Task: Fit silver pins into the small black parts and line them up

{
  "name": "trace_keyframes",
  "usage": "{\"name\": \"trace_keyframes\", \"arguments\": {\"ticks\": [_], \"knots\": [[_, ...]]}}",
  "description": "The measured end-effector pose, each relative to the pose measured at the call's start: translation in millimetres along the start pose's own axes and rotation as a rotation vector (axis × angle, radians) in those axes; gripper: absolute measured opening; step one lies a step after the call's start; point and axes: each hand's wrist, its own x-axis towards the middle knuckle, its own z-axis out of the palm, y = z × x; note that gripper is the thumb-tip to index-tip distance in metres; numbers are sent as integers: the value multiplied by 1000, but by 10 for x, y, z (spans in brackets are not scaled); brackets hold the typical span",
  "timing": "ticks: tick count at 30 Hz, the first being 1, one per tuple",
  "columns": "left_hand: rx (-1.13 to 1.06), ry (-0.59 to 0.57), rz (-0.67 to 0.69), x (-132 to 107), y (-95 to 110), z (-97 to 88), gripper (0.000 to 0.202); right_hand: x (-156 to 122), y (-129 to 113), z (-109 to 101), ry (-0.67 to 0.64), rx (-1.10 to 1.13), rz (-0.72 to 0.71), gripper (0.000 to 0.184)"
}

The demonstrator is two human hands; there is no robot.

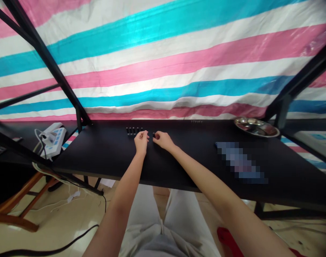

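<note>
Near the middle of the black table, my left hand (141, 141) is closed in a pinch, its fingertips pressed together; what they hold, if anything, is too small to make out. Just to its right, my right hand (163, 139) grips a small black cylinder (153, 135) upright between thumb and fingers. The two hands are a little apart. Behind and left of my left hand stands a short row of small dark cylinders (133, 131) with lighter parts; the row's right end is partly hidden by that hand.
Tiny pale pieces (196, 121) line the table's back edge. A round metal tray (255, 132) lies back right, with a blurred-out flat object (240, 162) in front. A white power strip (54, 141) sits left, beyond black frame posts (49, 64). Striped sheeting (163, 71) hangs behind.
</note>
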Motion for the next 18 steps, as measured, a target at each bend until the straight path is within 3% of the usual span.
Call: {"name": "trace_keyframes", "arguments": {"ticks": [3, 6, 18], "knots": [[-69, 155, -96, 54, 0, -42, 20, 176, -11, 122, 21, 30, 71, 7], [-139, 231, -177, 96, -18, -66, 19, 311, -2, 213, 26, 27, 77, 10], [-243, 288, -270, 110, -1, -46, 16, 517, 30, 418, -22, 47, -11, 11]]}}
